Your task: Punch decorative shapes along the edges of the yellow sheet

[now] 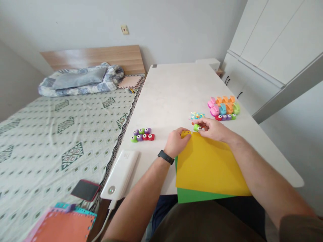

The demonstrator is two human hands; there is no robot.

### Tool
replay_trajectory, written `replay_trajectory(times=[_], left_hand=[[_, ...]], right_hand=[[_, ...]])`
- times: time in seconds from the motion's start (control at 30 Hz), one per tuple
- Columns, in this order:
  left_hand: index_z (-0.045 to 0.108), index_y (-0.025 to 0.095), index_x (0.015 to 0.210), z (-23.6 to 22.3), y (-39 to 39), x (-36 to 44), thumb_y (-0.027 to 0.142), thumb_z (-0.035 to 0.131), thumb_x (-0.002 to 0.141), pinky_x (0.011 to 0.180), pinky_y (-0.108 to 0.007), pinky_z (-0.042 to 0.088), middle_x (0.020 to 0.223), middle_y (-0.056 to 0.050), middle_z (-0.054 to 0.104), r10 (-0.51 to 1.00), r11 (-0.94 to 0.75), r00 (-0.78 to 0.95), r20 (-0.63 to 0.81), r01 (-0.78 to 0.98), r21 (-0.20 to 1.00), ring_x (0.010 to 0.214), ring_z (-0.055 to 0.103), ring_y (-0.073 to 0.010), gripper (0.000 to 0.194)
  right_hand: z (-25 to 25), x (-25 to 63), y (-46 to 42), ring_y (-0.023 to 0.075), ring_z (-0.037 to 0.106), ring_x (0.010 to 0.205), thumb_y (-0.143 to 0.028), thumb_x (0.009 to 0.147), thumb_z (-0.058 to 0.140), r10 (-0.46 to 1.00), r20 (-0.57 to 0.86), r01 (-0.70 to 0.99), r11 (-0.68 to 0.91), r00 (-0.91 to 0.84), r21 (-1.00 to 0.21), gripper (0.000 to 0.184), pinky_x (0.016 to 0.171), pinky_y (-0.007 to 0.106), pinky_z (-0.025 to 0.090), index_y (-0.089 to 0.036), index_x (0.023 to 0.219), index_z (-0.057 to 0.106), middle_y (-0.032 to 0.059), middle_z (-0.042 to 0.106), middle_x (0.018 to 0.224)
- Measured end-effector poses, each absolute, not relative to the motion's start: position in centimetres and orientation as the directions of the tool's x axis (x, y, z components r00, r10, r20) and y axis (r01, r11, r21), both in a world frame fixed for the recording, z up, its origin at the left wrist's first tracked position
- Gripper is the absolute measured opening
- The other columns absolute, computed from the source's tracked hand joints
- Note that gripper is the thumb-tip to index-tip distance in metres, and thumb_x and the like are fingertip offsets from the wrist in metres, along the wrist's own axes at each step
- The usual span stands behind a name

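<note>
My left hand (176, 141), with a black band on its wrist, is closed in a pinch on the top left corner of a yellow sheet (209, 166). That sheet lies on a green sheet (196, 195) at the table's near edge. My right hand (213, 128) grips a small green paper punch (196, 127) at the yellow sheet's top edge. Small holes show in the corner by the punch. A little heap of coloured cut-out shapes (196, 116) lies just beyond my right hand.
The white table (174, 90) also carries several small punches (142, 134) on the left, larger pastel punches (224, 107) on the right, and a white power bank (120, 174). A bed with a patterned cover (58, 134), a dark phone (85, 190) and foam mats (63, 225) lie left.
</note>
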State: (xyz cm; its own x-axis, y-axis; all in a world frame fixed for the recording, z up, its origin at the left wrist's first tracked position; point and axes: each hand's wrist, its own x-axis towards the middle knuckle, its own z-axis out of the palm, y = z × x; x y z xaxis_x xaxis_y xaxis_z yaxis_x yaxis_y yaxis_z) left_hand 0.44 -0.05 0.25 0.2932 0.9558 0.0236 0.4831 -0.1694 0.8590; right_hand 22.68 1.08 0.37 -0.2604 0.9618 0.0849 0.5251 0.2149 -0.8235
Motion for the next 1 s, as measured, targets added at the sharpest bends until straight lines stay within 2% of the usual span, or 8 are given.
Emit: replay_trajectory(times=[0.13,0.3,0.57,0.8,1.0], left_hand=[[0.073,0.019,0.102,0.2,0.0,0.5,0.029,0.063,0.085,0.072,-0.026,0.05,0.098,-0.005,0.076,0.957,-0.159,0.291,0.014,0.484,0.861,0.087,0.068,-0.0188,0.021],[0.073,0.019,0.102,0.0,0.1,0.7,0.029,0.063,0.086,0.072,-0.026,0.051,0.098,-0.005,0.076,0.95,-0.182,0.31,0.035,0.46,0.869,0.087,0.069,-0.0188,0.021],[0.071,0.019,0.099,0.1,-0.1,0.7,0.03,0.06,0.089,0.069,-0.025,0.048,0.096,-0.005,0.075,0.942,-0.217,0.33,0.055,0.476,0.852,0.085,0.067,-0.0179,0.019],[0.07,0.019,0.097,0.1,-0.1,0.7,0.031,0.059,0.09,0.069,-0.026,0.047,0.091,-0.004,0.074,0.945,-0.21,0.321,0.059,0.459,0.863,0.083,0.066,-0.0177,0.018],[0.07,0.019,0.098,0.0,0.0,0.7,0.034,0.061,0.089,0.07,-0.026,0.048,0.091,-0.004,0.074,0.952,-0.179,0.304,0.045,0.428,0.886,0.082,0.066,-0.0172,0.02]], right_hand=[[0.3,22.8,0.7,0.0195,0.068,0.089,-0.021,0.078,0.069,0.956,0.063,0.509,0.208,-0.287,-0.835,0.043,0.074,0.031,0.055,-0.022,0.121,0.067,0.0095,0.067,0.128],[0.5,22.6,0.3,0.0168,0.066,0.078,-0.023,0.077,0.07,0.946,0.07,0.552,0.243,-0.316,-0.798,0.042,0.072,0.031,0.054,-0.022,0.118,0.068,0.0066,0.072,0.113],[0.6,22.4,0.1,0.0163,0.066,0.08,-0.022,0.078,0.068,0.913,0.097,0.573,0.328,-0.396,-0.751,0.041,0.076,0.03,0.052,-0.023,0.119,0.067,0.0048,0.073,0.11],[1.0,22.5,-0.3,0.0182,0.068,0.093,-0.026,0.082,0.067,0.904,0.046,0.522,0.286,-0.425,-0.804,0.04,0.084,0.03,0.053,-0.023,0.122,0.065,0.0059,0.071,0.118],[1.2,22.7,-0.5,0.0185,0.068,0.089,-0.033,0.085,0.067,0.915,0.002,0.522,0.233,-0.404,-0.82,0.044,0.082,0.033,0.055,-0.022,0.128,0.064,0.0084,0.069,0.124]])
